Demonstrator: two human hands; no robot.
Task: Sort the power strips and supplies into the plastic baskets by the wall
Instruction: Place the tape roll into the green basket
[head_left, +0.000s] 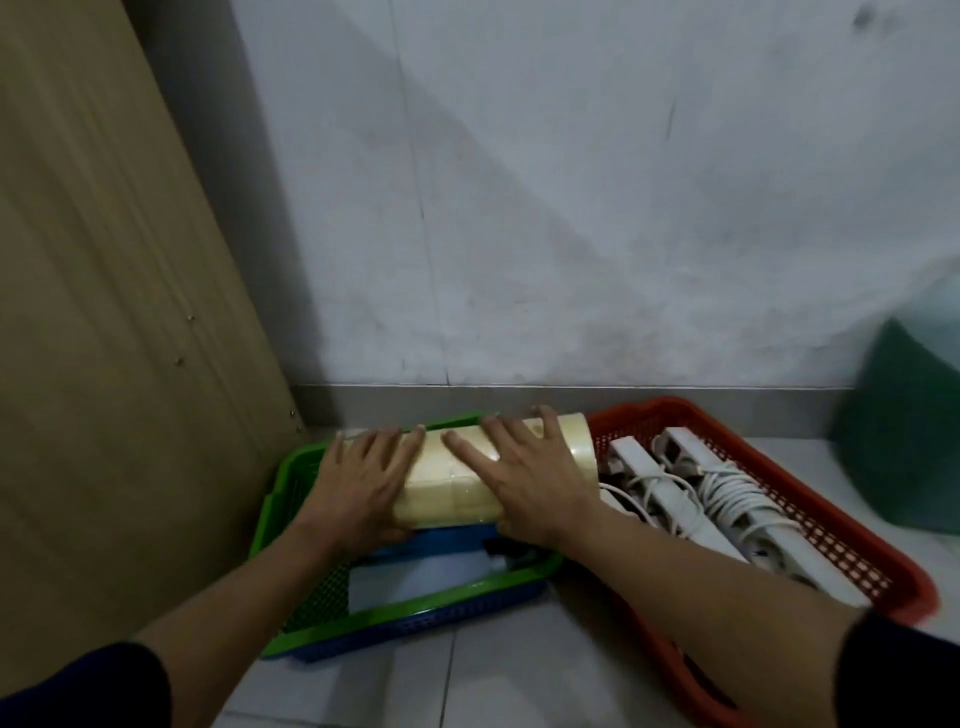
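A long cream-coloured stack of tape rolls (452, 486), wrapped in clear film, lies sideways over the green basket (415, 603). My left hand (363, 483) is laid over its left end and my right hand (524, 478) over its right part, fingers spread, both gripping it. The green basket sits nested in a blue basket (415, 631). Inside the green basket are a blue item and a white flat pack (415, 574). To the right, a red basket (810, 486) holds several white power strips (701, 499) with coiled cords.
The baskets stand on a pale tiled floor (493, 670) against a white wall with a grey skirting strip (571, 400). A wooden panel (114, 312) rises at the left. A green bag or sheet (904, 431) stands at the far right.
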